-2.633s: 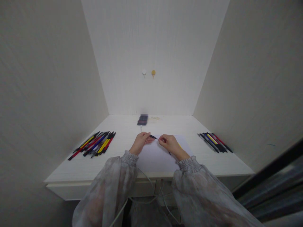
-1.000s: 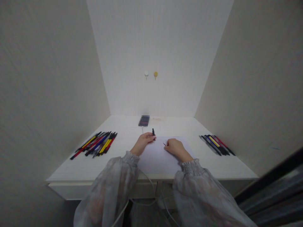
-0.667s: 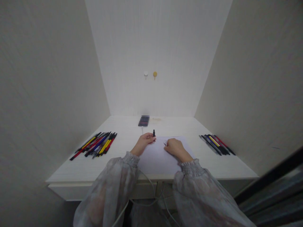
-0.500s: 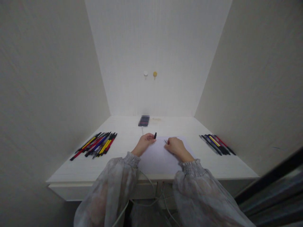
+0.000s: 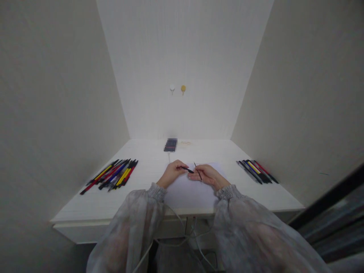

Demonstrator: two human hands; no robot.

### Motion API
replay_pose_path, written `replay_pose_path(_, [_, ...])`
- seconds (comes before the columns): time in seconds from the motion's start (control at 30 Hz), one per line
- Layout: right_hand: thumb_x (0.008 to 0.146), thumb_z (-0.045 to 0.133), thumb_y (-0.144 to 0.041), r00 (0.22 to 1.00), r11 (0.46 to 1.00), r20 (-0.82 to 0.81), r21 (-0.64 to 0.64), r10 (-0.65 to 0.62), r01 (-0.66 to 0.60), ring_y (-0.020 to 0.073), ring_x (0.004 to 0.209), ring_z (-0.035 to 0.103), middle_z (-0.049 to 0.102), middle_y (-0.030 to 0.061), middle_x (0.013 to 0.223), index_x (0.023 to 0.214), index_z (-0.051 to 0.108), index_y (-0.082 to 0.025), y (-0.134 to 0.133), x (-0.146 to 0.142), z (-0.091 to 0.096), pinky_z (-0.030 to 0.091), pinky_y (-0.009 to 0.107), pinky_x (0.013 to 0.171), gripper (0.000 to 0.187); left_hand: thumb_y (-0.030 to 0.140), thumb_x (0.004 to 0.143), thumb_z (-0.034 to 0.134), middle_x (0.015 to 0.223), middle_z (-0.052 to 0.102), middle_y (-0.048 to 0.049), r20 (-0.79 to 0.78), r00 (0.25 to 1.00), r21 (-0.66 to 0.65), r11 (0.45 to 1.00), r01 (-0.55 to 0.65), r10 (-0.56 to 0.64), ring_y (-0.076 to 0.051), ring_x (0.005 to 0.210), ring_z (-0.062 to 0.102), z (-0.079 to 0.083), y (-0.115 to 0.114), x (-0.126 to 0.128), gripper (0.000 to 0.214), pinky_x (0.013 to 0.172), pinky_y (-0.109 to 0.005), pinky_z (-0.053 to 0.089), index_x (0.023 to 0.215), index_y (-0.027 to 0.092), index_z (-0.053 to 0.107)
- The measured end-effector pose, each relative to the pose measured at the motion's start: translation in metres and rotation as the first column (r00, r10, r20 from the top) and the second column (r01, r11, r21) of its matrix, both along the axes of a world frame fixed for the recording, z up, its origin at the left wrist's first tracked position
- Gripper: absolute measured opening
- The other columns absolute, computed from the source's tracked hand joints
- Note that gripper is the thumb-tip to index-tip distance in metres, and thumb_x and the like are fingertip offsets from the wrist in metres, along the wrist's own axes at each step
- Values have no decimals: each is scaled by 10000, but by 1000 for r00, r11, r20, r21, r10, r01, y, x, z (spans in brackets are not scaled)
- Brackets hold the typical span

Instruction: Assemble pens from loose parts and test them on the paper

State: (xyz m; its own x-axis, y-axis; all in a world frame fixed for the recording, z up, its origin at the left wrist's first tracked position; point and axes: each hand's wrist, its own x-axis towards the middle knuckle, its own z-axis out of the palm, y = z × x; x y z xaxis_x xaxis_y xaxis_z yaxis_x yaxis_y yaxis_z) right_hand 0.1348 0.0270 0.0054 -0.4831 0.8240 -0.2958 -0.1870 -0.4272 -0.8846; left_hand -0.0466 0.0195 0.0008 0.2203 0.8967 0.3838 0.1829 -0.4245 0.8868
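Observation:
Both my hands are over a white sheet of paper [image 5: 193, 189] at the middle of the white desk [image 5: 148, 167]. My left hand [image 5: 172, 172] is closed on a short black pen part [image 5: 187, 169] that points right. My right hand [image 5: 207, 174] pinches a thin dark pen refill [image 5: 197, 171], its tip raised up and to the left, close to the black part. The two hands almost touch. My fingertips hide the rest of each piece.
A pile of several red, yellow, blue and black pens [image 5: 112, 174] lies at the left of the desk. A smaller row of pens [image 5: 256, 170] lies at the right. A dark phone [image 5: 170, 145] sits at the back. Walls close in on both sides.
The black part in my left hand has swung from upright to pointing right. My right hand has lifted off the paper and moved left, bringing the thin refill up to it.

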Motion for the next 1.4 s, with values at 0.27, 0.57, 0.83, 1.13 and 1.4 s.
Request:
replay_pose_path(0.27, [791,403,-90,992,997,-100,15,75,-74,151,728,635,643,84,691,758,531,-83,2,-1,-5,484,299,781,132,208,601,659,759,613,-23,183,983,-83,996,18,-3,-119,690,530,7,-4,2,215,699,-247,399,808,155,634])
replay_pose_path(0.57, [725,544,-50,995,992,-85,117,-43,53,116,657,629,643,46,673,669,502,-144,5,1,-9,501,238,733,118,169,635,575,737,596,-12,544,835,-207,978,33,87,-123,748,568,5,3,-1,222,725,-255,415,851,143,533])
replay_pose_path(0.83, [698,607,-111,982,968,-184,233,-47,90,112,614,629,657,55,684,722,486,-141,2,-6,-6,515,216,600,127,165,636,539,622,488,20,479,877,-338,929,151,31,-39,484,411,-4,3,6,183,462,-182,302,807,106,564])
replay_pose_path(1.13, [646,676,-190,978,964,-205,264,40,16,135,610,634,657,47,674,745,480,-144,-3,-13,-9,517,254,600,224,369,630,628,553,467,43,198,974,-254,954,161,-112,-32,449,337,-4,-2,8,271,436,-187,226,722,121,568])
replay_pose_path(1.4, [631,684,-197,984,953,-174,302,36,18,127,573,623,660,51,655,758,478,-144,-7,-15,-6,511,253,580,248,374,634,619,544,472,43,237,967,-288,944,163,-94,-26,422,329,-3,-3,9,277,409,-182,211,737,122,573])
